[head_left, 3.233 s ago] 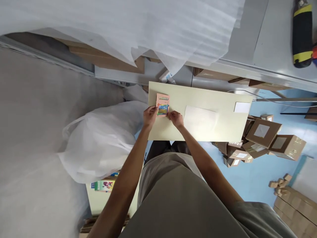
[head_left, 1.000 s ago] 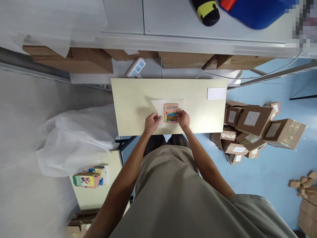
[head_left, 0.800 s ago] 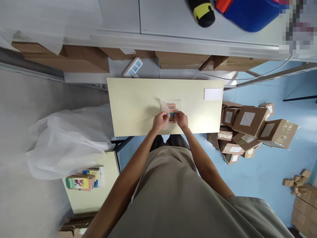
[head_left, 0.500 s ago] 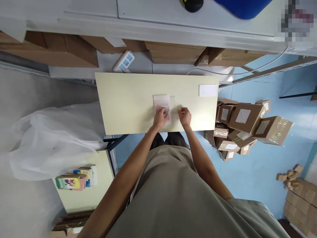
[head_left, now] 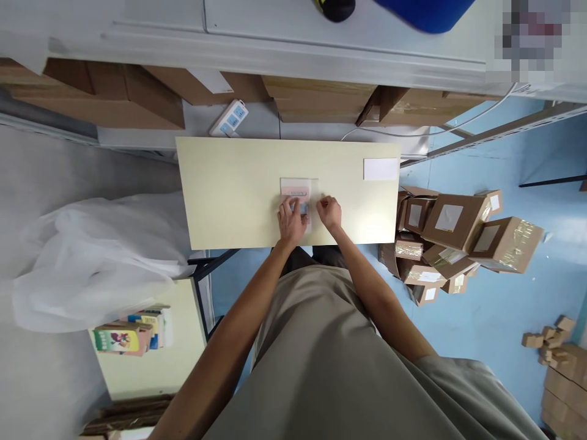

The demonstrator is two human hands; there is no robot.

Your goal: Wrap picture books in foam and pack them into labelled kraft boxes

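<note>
A flat packet with pink and blue print (head_left: 297,186) lies near the middle of the pale yellow table (head_left: 229,195). Clear plastic film (head_left: 314,186) extends past its right side, like a sleeve around it, though how far it wraps is hard to make out. My left hand (head_left: 291,221) rests on the packet's lower part with fingers spread, hiding some of the print. My right hand (head_left: 330,212) is closed in a pinch at the right edge of the clear film.
A white paper (head_left: 380,169) lies at the table's right end. Behind stand cardboard boxes (head_left: 321,101) and a power strip (head_left: 229,118). More boxes (head_left: 447,220) are piled on the floor at right. Books (head_left: 123,339) and white plastic sheeting (head_left: 101,256) are at left.
My right hand has moved left to the film's edge. The left hand has shifted slightly left and gone from a pinch to spread fingers on the packet. The view has shifted slightly.
</note>
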